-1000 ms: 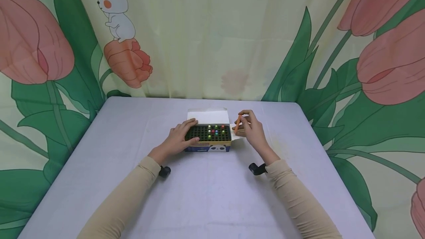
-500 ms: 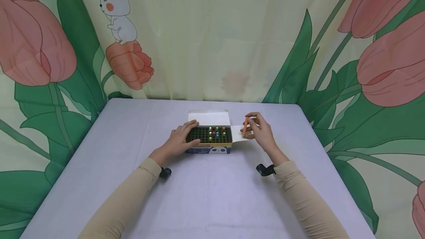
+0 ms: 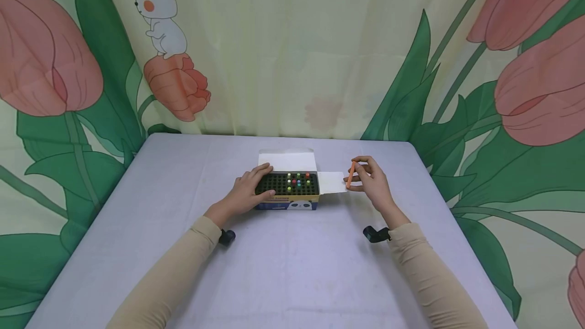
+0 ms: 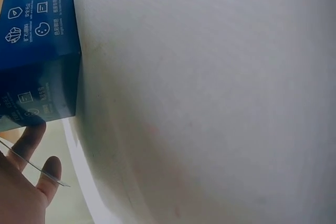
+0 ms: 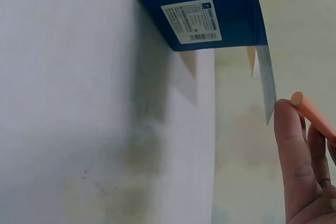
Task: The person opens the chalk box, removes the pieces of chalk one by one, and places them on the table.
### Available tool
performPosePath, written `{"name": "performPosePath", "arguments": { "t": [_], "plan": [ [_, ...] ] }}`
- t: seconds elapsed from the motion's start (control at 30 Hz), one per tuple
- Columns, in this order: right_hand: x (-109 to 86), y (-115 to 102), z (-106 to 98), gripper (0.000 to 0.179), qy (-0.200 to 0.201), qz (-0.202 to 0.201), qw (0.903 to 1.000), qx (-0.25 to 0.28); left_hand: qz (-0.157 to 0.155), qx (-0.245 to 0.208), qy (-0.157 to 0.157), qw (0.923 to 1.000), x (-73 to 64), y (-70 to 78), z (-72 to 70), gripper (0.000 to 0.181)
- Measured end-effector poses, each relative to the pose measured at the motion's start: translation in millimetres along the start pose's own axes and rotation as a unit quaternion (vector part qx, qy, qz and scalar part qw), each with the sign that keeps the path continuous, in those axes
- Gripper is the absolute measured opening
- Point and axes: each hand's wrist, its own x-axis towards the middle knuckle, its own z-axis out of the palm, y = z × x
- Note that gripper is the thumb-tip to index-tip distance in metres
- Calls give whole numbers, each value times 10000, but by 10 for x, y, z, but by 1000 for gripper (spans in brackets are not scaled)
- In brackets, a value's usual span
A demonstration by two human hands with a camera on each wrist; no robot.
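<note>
A tulip-printed curtain (image 3: pixel 283 50) around a draped table (image 3: pixel 292 263) suggests a makeshift indoor booth

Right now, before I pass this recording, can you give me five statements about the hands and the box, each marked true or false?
1. The right hand holds an orange stick. True.
2. The left hand is lifted clear of the box. False: it rests on the box's left end.
3. The white side flap sticks out from the box's right end. True.
4. All the coloured tips lie in the left half of the black grid. False: they lie from about its middle rightward.
5. A white label shows on a blue side of the box in the right wrist view. True.
</note>
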Motion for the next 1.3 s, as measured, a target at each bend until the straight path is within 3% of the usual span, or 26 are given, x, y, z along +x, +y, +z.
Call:
{"name": "performPosePath", "arguments": {
  "t": [0.37,0.77,1.3],
  "plan": [
    [-30,133,-156,44,224,307,9992,-125,-21,-7,-49,10000,-6,7,-12,78],
    [-50,367,-405,42,443,675,9939,-755,38,-54,-22,10000,-6,-9,-7,79],
    [-111,635,-672,41,438,924,9818,-1603,41,-116,-22,9999,5,-24,-4,79]
  ]
}}
